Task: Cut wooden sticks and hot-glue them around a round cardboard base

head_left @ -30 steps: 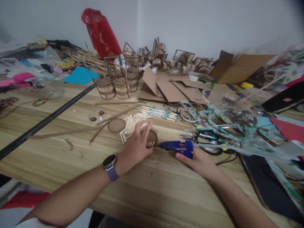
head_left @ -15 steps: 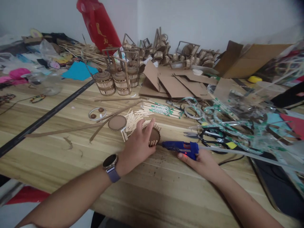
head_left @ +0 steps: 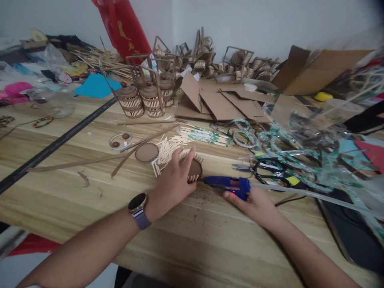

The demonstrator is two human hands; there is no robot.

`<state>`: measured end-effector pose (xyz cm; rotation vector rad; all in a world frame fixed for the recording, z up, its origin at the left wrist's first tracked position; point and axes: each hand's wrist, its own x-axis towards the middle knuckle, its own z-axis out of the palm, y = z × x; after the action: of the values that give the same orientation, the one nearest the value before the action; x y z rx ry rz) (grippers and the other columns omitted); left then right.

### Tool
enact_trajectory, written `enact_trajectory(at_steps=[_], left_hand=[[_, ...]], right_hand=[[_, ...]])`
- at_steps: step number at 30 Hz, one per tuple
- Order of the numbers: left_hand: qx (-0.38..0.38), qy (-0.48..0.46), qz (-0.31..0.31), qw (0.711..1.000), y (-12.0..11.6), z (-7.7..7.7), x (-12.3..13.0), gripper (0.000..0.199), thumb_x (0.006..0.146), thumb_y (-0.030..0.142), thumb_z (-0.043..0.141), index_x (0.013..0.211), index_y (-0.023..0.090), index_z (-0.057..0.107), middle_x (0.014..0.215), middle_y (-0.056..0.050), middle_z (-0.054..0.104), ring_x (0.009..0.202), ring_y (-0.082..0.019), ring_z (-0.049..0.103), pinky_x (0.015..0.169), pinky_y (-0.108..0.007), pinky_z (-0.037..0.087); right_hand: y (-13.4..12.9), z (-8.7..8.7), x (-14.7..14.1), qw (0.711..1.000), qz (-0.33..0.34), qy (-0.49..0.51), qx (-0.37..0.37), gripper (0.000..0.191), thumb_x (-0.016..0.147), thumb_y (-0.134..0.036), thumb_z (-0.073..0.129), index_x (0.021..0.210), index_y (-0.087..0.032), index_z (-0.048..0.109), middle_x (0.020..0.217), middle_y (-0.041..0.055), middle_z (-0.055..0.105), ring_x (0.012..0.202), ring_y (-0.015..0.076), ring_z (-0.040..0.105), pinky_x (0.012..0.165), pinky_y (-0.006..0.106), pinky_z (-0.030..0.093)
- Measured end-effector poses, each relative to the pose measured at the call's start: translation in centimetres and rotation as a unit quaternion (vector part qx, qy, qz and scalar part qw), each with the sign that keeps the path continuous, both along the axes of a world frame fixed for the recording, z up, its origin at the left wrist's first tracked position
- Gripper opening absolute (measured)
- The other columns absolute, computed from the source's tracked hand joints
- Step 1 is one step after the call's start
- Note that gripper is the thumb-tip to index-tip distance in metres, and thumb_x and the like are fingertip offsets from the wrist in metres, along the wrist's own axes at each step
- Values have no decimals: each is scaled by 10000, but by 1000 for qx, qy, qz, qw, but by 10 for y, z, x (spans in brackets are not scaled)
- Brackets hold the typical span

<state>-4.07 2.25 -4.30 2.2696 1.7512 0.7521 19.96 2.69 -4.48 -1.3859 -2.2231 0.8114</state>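
My left hand (head_left: 169, 186), with a watch on its wrist, grips a round cardboard base (head_left: 196, 168) by its edge. Short wooden sticks stand round the rim of that base; part of it is hidden behind my fingers. In my right hand (head_left: 259, 206) is a blue hot glue gun (head_left: 225, 184) with a red light lit. Its nozzle points left at the near rim of the base; whether they touch I cannot tell. Beyond my left hand lie a loose pile of short sticks (head_left: 166, 150) and a second cardboard disc (head_left: 147, 152).
Black-handled scissors (head_left: 270, 170) and tangled plastic wrappers (head_left: 270, 144) lie right of the glue gun, above a dark phone-like slab (head_left: 348, 228). Finished small baskets (head_left: 130, 102) stand behind, beside cardboard sheets (head_left: 220, 106). A ring with two brown beads (head_left: 121, 141) sits at left.
The view has shifted slightly. Both hands keep nearly the same pose, with the glue gun's nozzle still at the rim of the base.
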Motion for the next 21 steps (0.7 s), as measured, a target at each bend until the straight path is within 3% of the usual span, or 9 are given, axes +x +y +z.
enact_trajectory(at_steps=[21], left_hand=[[-12, 9, 4, 1000, 0, 4, 1, 965, 681, 128, 712, 1454, 297, 160, 1417, -149, 259, 1262, -353, 455, 944, -476, 498]], right_hand=[[-1, 3, -3, 1000, -8, 3, 2, 316, 832, -459, 532, 911, -220, 724, 893, 61, 773, 800, 263, 711, 704, 346, 570]])
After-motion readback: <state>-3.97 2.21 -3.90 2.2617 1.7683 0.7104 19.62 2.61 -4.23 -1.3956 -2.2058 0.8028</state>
